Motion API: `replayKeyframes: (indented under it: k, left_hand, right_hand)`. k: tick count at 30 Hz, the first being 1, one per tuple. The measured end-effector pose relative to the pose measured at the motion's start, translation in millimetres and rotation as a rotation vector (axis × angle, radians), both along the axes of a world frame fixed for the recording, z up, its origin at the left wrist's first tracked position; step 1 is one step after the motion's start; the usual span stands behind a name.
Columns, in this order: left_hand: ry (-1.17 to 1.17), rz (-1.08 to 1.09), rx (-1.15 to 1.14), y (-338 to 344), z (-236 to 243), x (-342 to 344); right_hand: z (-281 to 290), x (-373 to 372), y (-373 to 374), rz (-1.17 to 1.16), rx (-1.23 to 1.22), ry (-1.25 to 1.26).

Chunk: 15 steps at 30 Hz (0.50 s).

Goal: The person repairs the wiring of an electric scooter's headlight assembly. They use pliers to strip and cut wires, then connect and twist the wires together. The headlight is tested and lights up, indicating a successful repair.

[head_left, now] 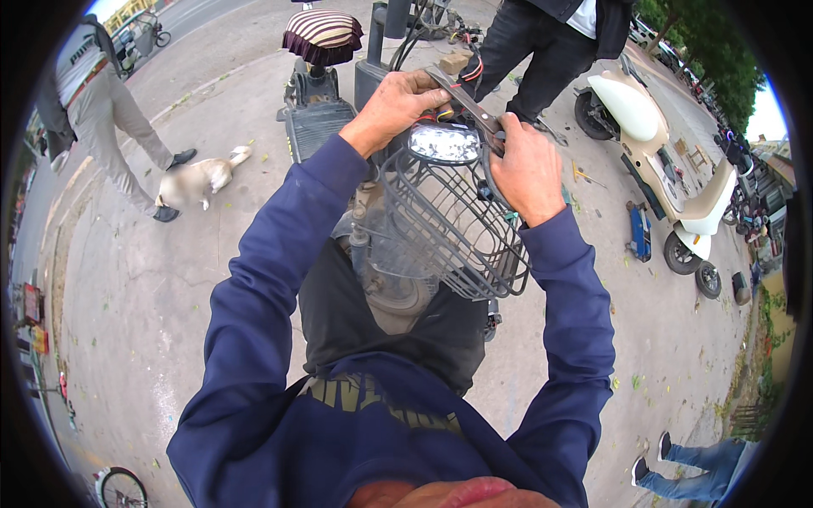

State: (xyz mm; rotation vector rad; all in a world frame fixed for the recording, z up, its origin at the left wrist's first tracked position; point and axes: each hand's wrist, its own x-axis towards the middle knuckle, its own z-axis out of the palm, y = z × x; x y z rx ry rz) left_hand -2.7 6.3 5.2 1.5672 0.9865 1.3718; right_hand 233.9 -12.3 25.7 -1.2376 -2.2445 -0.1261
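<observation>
Just above the headlight (442, 144) of an electric scooter, my left hand (398, 103) pinches thin coloured wires (443, 113) beside the tips of a pair of metal scissors (464, 95). My right hand (525, 169) grips the scissors' handles at the right of the light, with the blades reaching up toward my left fingers. A black wire basket (457, 229) is below both hands. Exactly where the blades meet the wires is too small to tell.
A person in dark trousers (542, 46) stands beyond the scooter. At left are another person (110, 110) and a dog (212, 176). A cream scooter (635, 118), a blue floor jack (639, 233) and a small wheel (708, 279) are at right. A person's legs (694, 474) show lower right.
</observation>
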Motion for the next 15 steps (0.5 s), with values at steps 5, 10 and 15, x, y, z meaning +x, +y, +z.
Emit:
replayKeyframes:
  k: [5, 10, 15]
  left_hand:
    - [-0.116, -0.017, -0.039, 3.2, -2.8, 0.4]
    - [-0.13, -0.034, -0.011, 4.7, -1.8, 2.0]
    - [-0.079, -0.026, 0.013, 5.8, -1.6, -0.9]
  right_hand:
    - [-0.9, 4.8, 9.9, 0.072, -0.169, 0.091]
    - [-8.0, 15.5, 33.6, 0.264, -0.455, 0.266]
    - [8.5, 16.7, 32.2, 0.294, -0.84, 0.406]
